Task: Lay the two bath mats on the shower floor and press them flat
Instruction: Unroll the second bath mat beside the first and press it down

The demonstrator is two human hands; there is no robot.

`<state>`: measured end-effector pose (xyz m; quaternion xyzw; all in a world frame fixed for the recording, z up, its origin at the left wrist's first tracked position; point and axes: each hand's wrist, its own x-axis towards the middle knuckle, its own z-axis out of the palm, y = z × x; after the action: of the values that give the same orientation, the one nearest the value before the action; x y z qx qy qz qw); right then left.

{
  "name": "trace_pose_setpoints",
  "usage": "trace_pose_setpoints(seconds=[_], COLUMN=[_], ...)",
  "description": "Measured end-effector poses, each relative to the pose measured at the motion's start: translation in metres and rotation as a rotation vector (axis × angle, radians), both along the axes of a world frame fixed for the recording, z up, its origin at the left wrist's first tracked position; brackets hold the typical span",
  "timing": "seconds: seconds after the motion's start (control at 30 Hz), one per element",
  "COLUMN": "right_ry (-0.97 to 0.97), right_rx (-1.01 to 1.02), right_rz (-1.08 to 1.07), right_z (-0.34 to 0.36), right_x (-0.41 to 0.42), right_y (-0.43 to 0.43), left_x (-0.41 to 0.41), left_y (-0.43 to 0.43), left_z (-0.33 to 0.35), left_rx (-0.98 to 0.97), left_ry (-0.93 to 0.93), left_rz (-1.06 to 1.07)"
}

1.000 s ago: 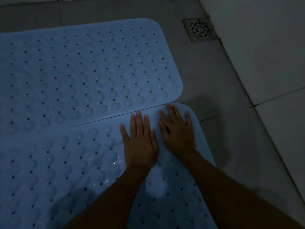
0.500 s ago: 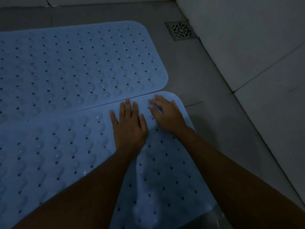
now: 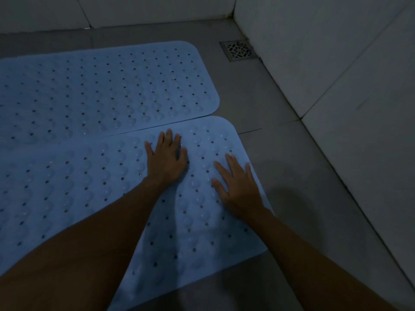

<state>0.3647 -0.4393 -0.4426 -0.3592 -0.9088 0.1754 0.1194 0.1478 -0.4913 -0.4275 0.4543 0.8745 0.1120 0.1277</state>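
- The right hand is now found apart from the left hand; half a second ago the two were pressed side by side at the far right corner of the near bath mat.
- From this, the pressing is judged to be spreading along that mat's right end, while the far bath mat is already laid flat on the shower floor.
- The fingers of both hands are held straight and spread, palms down, with nothing gripped.
- The near bath mat is pinned directly under both palms, and its far edge is met by the far bath mat's edge.
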Motion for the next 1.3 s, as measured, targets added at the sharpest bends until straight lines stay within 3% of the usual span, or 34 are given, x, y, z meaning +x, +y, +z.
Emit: trace_pose_setpoints(seconds=[0.1,0.27,0.53,0.7,1.03,1.3], right_ry=[-0.018,-0.037,-0.117,-0.063,-0.133,0.006], right_rx=[0.123,0.163,0.115,0.113,0.131,0.01], right_rz=[-0.003,-0.035,-0.025,-0.024,-0.04,-0.047], right_z=[-0.012,-0.012,-0.005,-0.006,-0.009,-0.004], right_x=[0.0,-0.002,-0.006,-0.004,-0.004,-0.004], right_y=[-0.001,-0.002,0.002,0.001,0.0,0.001], left_x=[0.016,0.041,0.068,0.089,0.103,0.102], left_y=[-0.011,-0.02,-0.028,-0.042,-0.05,-0.047], left_z=[0.003,0.002,0.005,0.004,-0.009,-0.007], left_rx=[0.005,0.043,0.026,0.018,0.019,-0.017], left_ry=[-0.01,0.031,0.04,-0.006,0.076,0.062], left_rz=[0.023,0.018,0.049,0.049,0.063,0.06])
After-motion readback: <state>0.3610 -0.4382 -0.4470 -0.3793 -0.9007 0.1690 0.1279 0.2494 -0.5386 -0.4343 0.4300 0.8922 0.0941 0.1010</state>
